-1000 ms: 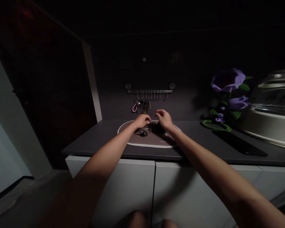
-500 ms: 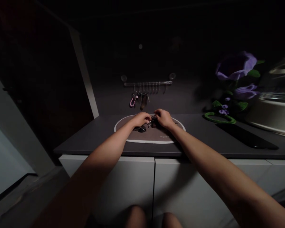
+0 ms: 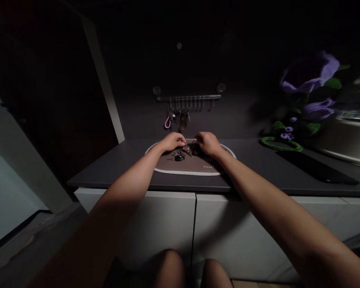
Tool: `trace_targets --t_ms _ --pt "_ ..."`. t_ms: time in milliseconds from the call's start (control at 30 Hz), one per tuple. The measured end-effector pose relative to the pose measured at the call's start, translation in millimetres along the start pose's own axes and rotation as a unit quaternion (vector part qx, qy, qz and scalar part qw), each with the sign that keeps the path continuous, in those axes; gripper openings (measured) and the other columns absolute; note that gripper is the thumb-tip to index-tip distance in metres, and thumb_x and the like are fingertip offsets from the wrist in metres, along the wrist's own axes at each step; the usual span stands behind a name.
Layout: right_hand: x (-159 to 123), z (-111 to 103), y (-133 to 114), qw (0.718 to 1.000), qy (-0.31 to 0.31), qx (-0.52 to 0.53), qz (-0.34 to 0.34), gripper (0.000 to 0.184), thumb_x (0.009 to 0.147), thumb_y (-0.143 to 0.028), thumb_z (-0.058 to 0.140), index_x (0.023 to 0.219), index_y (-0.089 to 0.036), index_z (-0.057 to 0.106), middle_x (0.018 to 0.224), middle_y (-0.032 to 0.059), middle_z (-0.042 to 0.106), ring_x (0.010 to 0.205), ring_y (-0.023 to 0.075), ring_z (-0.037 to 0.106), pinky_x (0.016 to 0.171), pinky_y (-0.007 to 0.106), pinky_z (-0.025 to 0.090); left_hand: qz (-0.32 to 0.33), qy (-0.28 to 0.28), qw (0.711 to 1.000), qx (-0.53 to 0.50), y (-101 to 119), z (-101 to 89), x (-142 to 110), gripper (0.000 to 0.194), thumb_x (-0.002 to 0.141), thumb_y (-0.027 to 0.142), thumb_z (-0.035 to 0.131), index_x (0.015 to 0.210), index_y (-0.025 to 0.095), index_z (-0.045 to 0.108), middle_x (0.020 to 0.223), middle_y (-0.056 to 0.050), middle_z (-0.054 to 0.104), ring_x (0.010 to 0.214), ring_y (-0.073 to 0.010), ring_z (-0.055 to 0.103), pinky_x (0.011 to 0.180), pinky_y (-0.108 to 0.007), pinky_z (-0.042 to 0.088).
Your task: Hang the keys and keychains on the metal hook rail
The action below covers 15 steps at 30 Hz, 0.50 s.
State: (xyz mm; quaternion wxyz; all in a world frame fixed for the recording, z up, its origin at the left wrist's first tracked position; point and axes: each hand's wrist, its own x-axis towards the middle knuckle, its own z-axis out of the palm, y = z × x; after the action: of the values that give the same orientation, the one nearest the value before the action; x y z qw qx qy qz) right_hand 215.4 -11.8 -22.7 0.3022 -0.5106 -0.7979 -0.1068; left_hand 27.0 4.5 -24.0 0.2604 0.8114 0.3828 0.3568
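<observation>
My left hand (image 3: 173, 141) and my right hand (image 3: 208, 144) rest with curled fingers at the back of an oval brown mat with a pale rim (image 3: 186, 172). Between them lies a tangled bunch of metal keys (image 3: 187, 150), and my left fingertips are at its left side. My right fingers cover its dark right part. Whether either hand grips a key is hidden. A black oval key fob (image 3: 179, 158) lies just below my left hand.
Above the mat, a wall-mounted metal hook rail (image 3: 187, 97) holds hanging keys and a pink loop strap (image 3: 167, 123). On the dark counter (image 3: 123, 160) to the right are purple artificial flowers (image 3: 309, 74), a green ring (image 3: 280, 144), a long black slab (image 3: 316, 168) and a metal cooker (image 3: 351, 136).
Both hands have moved closer over the key bunch, and the right hand has lowered onto it. The view has tilted, so the counter sits higher in the frame.
</observation>
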Motion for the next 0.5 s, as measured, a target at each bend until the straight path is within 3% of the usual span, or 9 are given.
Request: trace_targets --t_ms 267,500 --pt "-1 -1 -5 0.999 -0.005 -0.008 -0.039 0.027 0.079 -0.015 0.046 0.099 -0.016 0.064 0.101 0.0101 0.066 0.095 0.0207 0.057 0.082 0.029 0.038 -0.062 0.053 0.985 -0.154 5 -9.2 -4 0.009 0.064 0.010 0.067 0.071 0.010 0.062 0.064 -0.004 0.065 0.063 -0.0103 0.059 0.067 -0.025 0.045" --pt "-2 -3 -10 0.997 0.003 0.046 -0.058 0.025 0.079 -0.015 0.048 0.098 -0.017 0.065 0.100 0.0084 0.066 0.094 0.0187 0.057 0.084 0.027 0.038 -0.075 0.094 0.971 -0.205 13 -12.1 -4 0.011 0.066 0.010 0.066 0.077 0.010 0.062 0.067 -0.003 0.065 0.060 -0.0093 0.058 0.069 -0.028 0.047"
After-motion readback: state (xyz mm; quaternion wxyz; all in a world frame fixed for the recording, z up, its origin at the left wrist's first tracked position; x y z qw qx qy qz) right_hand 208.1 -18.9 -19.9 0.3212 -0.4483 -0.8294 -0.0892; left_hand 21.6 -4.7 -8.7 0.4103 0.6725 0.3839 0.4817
